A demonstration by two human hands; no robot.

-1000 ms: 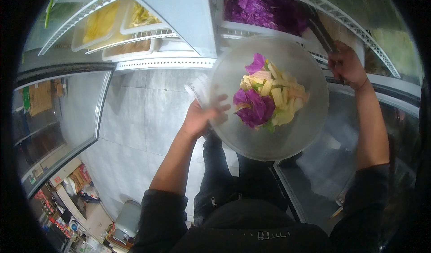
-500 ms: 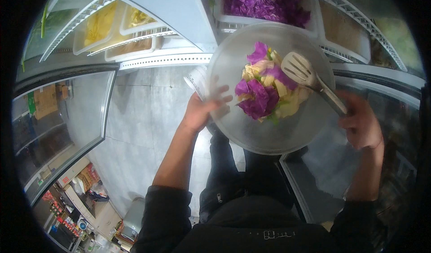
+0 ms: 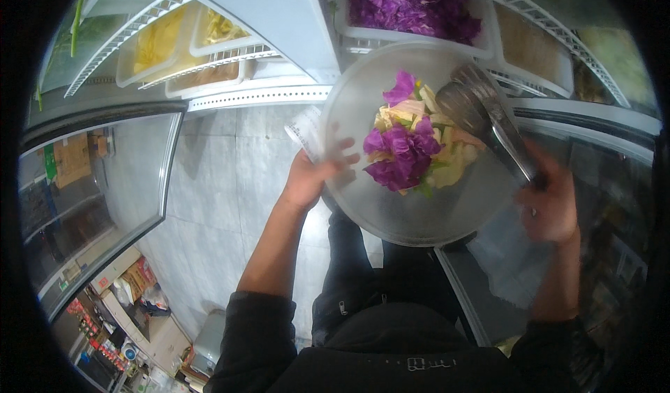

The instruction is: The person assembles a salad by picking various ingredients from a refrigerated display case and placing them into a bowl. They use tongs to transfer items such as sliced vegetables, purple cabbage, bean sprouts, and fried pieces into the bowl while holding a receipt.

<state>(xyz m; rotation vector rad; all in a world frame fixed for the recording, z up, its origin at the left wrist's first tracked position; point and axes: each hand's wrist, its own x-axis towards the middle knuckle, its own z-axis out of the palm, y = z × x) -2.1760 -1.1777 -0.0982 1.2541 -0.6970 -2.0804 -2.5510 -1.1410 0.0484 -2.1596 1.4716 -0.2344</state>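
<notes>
My left hand (image 3: 314,176) is closed on the left rim of a round, frosted, see-through bowl (image 3: 370,215), its fingertips over the inside edge. A white printed paper slip (image 3: 304,129) sticks out between that hand and the bowl. In the bowl lies a heap of cut vegetables, with purple cabbage leaves (image 3: 405,159) on top of pale yellow-green pieces (image 3: 450,162). At the right, my right hand (image 3: 551,201) grips the handle of dark metal tongs (image 3: 506,138). Their broad ends hang over the right side of the heap, blurred, with no food clearly visible between them.
Wire-edged fridge shelves ahead hold a tub of shredded purple cabbage (image 3: 419,9), a brownish tub (image 3: 530,44) and tubs of yellow food (image 3: 157,47). A glass door (image 3: 105,183) stands open at the left, another (image 3: 502,260) at the right. Grey tiled floor (image 3: 230,183) lies below.
The tongs have turned in my right hand, from showing a pale slotted face to a darker side. My right hand has moved slightly left and down. The bowl has shifted only slightly.
</notes>
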